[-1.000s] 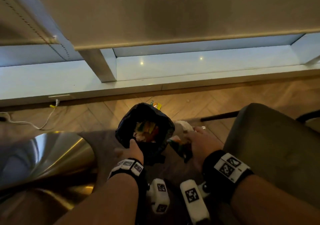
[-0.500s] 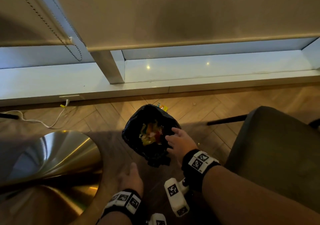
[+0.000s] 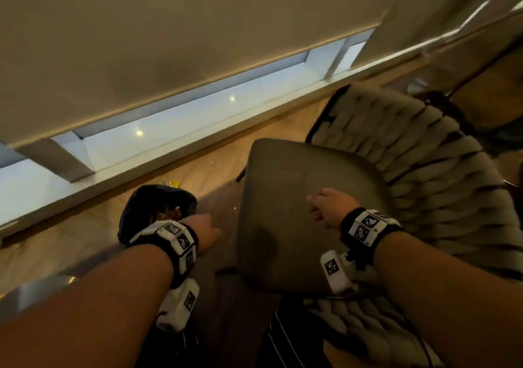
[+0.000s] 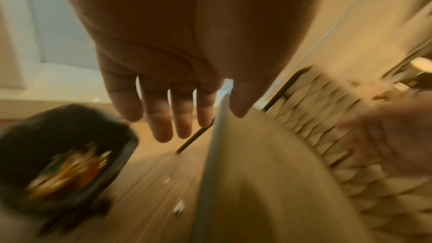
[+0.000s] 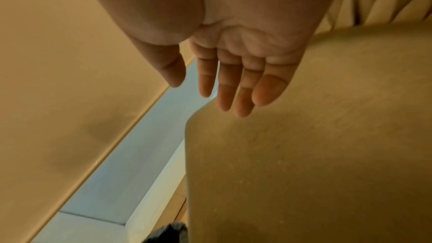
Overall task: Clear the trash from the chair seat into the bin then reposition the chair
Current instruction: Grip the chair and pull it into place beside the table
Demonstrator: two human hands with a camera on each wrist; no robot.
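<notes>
Chair seat [image 3: 305, 214] lies bare under the right hand [image 3: 325, 207], fingers loose, holding nothing; left hand [image 3: 202, 227], fingers straight and empty, hovers between seat and bin [image 3: 147, 206].

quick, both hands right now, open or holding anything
Left hand: open, fingers straight, holding nothing, between the bin and the chair seat.
Right hand: open, fingers straight, holding nothing, over the chair seat.

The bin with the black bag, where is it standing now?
In the head view the bin stands on the wooden floor, left of the chair seat, just beyond the left hand and below the window ledge.
</notes>
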